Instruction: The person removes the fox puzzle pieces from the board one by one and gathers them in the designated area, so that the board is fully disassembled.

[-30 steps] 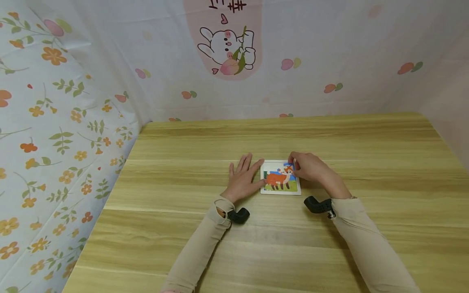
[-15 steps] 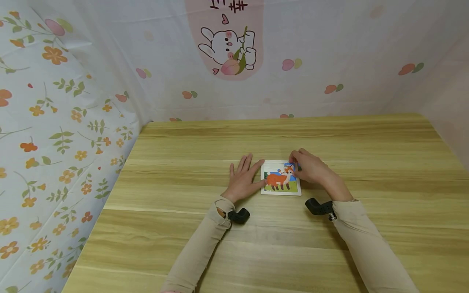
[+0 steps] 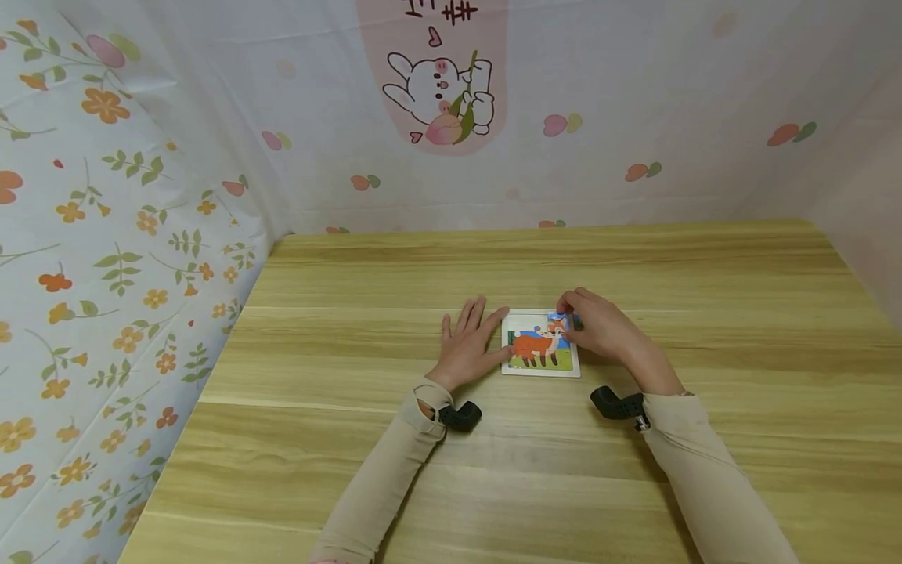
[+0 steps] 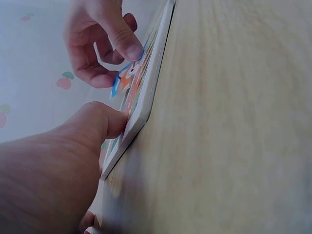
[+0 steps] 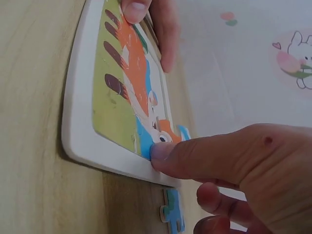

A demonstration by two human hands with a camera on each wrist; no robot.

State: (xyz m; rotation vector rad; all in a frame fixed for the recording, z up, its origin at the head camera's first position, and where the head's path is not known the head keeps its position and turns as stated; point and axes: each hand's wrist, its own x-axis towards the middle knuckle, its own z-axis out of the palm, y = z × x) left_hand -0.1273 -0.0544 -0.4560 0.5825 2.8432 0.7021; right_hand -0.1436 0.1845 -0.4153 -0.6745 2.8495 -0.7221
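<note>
A flat jigsaw puzzle [image 3: 537, 362] in a white tray shows an orange fox on green grass. My left hand [image 3: 465, 349] lies spread at its left side, the thumb [image 4: 113, 123] pressing on the rim and the fingers straight on the table. My right hand [image 3: 600, 329] pinches a puzzle piece [image 4: 126, 78] with the fox's face between thumb and fingertips. In the left wrist view that piece is tilted, its far edge raised over the tray's upper right corner. The upper left part of the tray shows bare white bottom.
A loose blue-green puzzle piece [image 5: 172, 211] lies on the wooden table [image 3: 535, 470] just right of the tray, below my right hand. Behind the table hangs a white printed cloth [image 3: 599, 94], and a flowered one [image 3: 127, 274] hangs at the left.
My right hand has shifted very slightly right, and the loose piece beneath it now shows. The fox-face piece stays at the upper right corner. My left hand keeps its place.
</note>
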